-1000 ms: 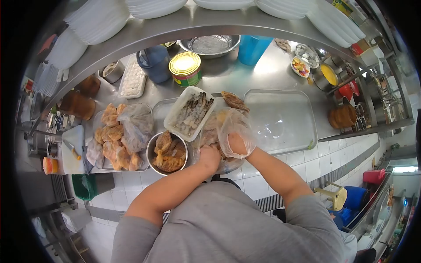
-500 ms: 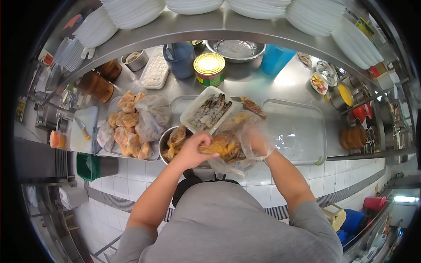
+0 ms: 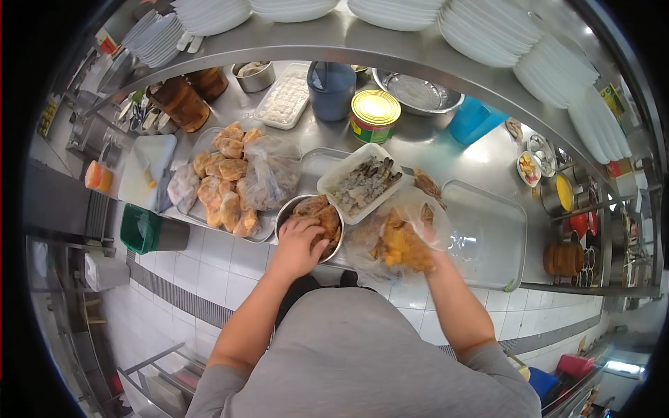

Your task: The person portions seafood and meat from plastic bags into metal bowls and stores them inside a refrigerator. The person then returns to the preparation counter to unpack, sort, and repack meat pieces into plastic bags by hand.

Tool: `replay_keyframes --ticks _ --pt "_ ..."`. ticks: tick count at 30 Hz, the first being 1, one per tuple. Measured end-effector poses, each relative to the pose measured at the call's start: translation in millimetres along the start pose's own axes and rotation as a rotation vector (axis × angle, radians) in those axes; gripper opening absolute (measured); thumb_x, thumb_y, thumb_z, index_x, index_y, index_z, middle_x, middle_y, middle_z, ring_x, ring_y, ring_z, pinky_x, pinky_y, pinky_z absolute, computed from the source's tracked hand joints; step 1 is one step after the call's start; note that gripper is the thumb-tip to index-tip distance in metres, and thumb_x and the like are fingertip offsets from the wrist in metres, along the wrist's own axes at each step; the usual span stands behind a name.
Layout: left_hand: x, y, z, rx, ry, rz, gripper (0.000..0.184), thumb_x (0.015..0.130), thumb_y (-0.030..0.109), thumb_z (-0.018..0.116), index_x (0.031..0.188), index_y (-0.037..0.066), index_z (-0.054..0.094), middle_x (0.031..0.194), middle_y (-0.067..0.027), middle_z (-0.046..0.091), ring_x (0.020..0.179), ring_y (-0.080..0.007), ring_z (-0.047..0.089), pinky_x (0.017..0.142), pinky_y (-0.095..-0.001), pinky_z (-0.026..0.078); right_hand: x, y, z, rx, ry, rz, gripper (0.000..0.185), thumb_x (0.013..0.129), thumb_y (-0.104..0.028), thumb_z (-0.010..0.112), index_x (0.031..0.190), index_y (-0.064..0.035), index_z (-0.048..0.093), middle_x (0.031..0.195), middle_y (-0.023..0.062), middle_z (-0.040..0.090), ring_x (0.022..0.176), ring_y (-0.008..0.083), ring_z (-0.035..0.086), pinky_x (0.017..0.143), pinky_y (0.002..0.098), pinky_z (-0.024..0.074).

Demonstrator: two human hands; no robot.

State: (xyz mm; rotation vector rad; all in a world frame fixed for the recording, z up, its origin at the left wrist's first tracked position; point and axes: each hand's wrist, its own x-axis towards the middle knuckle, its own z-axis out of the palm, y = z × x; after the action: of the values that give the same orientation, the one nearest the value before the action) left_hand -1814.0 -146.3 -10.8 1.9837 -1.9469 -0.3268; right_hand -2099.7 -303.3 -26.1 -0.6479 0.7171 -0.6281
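My left hand (image 3: 298,245) rests on brown, marinated chicken pieces (image 3: 322,211) in a round metal bowl (image 3: 341,237). Its fingers are spread over the meat. At the right, my right hand (image 3: 433,244) grips a clear plastic bag (image 3: 362,240), its fingertips partly hidden behind the film. Yellow-orange marinated meat (image 3: 404,245) shows in the bag, close to that hand. Just behind the bowl and bag, a white tub (image 3: 326,182) of peeled shrimp (image 3: 362,184) stands tilted. A dark brown piece of meat (image 3: 428,187) lies beyond the bag.
On the left, a metal tray (image 3: 261,235) holds several chicken pieces (image 3: 226,174) and a plastic bag. A knife (image 3: 149,175) lies on a white cutting board (image 3: 132,191). Another metal tray (image 3: 488,209) is at right. Stacked plates (image 3: 488,35) line the shelf above a large can (image 3: 375,115).
My left hand has moved from the bag to the bowl at left, and the piece it held is out of its fingers. My right hand stays at the bag. The view has shifted.
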Motion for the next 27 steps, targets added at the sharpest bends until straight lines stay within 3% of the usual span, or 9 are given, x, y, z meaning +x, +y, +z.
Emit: replay_keyframes --ticks 1,3,5,7,12,15,17,21,27 --pt "-3.6 4.9 -7.2 -0.289 0.062 -0.044 0.043 0.085 0.030 0.076 0.119 0.007 0.066 0.131 -0.0159 0.060 0.128 -0.0351 0.052 0.113 -0.0500 0.036 4.5 14.4 7.4 0.418 -0.169 0.240 0.048 0.089 -0.020 0.076 0.131 -0.0057 0.059 0.118 0.0109 0.067 0.101 0.0207 0.067 0.088 0.0346 0.0568" --pt "-13.6 27.8 -26.8 -1.002 0.049 -0.185 0.071 0.087 0.022 0.074 0.148 0.005 0.042 0.135 -0.0180 0.056 0.125 -0.0306 0.056 0.111 -0.0405 0.040 -2.1 36.2 59.3 -0.008 0.111 0.155 0.047 0.085 -0.022 0.080 0.124 -0.0048 0.062 0.113 0.0122 0.068 0.099 0.0234 0.067 0.088 0.0367 0.0554" --pt "-12.1 42.7 -25.0 -1.059 0.099 -0.172 0.074 0.088 0.015 0.071 0.151 0.006 0.035 0.136 -0.0168 0.055 0.125 -0.0279 0.056 0.109 -0.0390 0.042 18.8 67.1 95.5 -0.673 0.202 -0.235 0.048 0.082 -0.027 0.084 0.117 -0.0020 0.062 0.108 0.0138 0.068 0.097 0.0244 0.066 0.086 0.0368 0.0535" --pt "-10.0 19.3 -0.5 -0.989 0.228 -0.161 0.077 0.088 0.000 0.064 0.155 0.006 0.027 0.137 -0.0160 0.053 0.124 -0.0258 0.056 0.107 -0.0389 0.044 26.8 69.6 127.9 -0.729 0.184 -0.271 0.044 0.083 -0.024 0.084 0.113 -0.0018 0.061 0.104 0.0124 0.067 0.094 0.0208 0.064 0.083 0.0342 0.0528" --pt "-22.6 -6.1 -10.3 -1.185 0.398 -0.437 0.074 0.090 0.002 0.060 0.155 0.003 0.026 0.142 -0.0204 0.052 0.130 -0.0296 0.054 0.107 -0.0387 0.045 24.9 55.7 155.9 -0.787 0.196 -0.480 0.039 0.088 -0.023 0.081 0.110 0.0002 0.059 0.099 0.0090 0.066 0.090 0.0142 0.060 0.081 0.0305 0.0509" --pt "-31.3 -11.7 4.3 -0.083 0.256 -0.426 0.080 0.094 0.019 0.063 0.157 -0.005 0.019 0.157 -0.0352 0.029 0.149 -0.0500 0.025 0.119 -0.0600 0.023 23.2 55.7 159.4 -0.942 0.161 -0.526 0.036 0.096 -0.028 0.070 0.115 0.0005 0.058 0.109 0.0163 0.066 0.097 0.0277 0.065 0.088 0.0381 0.0514" --pt "-35.9 -19.6 30.7 -0.036 0.266 -0.450 0.080 0.095 0.021 0.062 0.157 -0.006 0.019 0.160 -0.0337 0.025 0.151 -0.0494 0.018 0.119 -0.0626 0.017 26.3 60.2 159.5 -1.289 0.036 -0.548 0.040 0.097 -0.033 0.062 0.118 0.0006 0.058 0.123 0.0238 0.060 0.110 0.0425 0.061 0.095 0.0463 0.0494" --pt "-32.0 -10.3 17.7 0.039 0.227 -0.339 0.075 0.095 0.024 0.059 0.157 -0.003 0.027 0.166 -0.0267 0.016 0.154 -0.0469 0.011 0.119 -0.0664 0.010 1.6 63.5 141.5 -1.455 -0.051 -0.818 0.039 0.095 -0.034 0.063 0.116 -0.0013 0.064 0.124 0.0221 0.061 0.108 0.0394 0.062 0.093 0.0461 0.0506" --pt "-21.7 -4.0 5.6 0.176 0.007 -0.191 0.066 0.091 0.021 0.063 0.152 0.006 0.042 0.165 -0.0249 0.019 0.154 -0.0448 0.012 0.118 -0.0687 0.012 -39.7 -3.0 27.2 -1.802 0.220 0.231 0.038 0.087 -0.019 0.070 0.123 -0.0081 0.068 0.125 0.0189 0.065 0.107 0.0416 0.065 0.091 0.0463 0.0531"
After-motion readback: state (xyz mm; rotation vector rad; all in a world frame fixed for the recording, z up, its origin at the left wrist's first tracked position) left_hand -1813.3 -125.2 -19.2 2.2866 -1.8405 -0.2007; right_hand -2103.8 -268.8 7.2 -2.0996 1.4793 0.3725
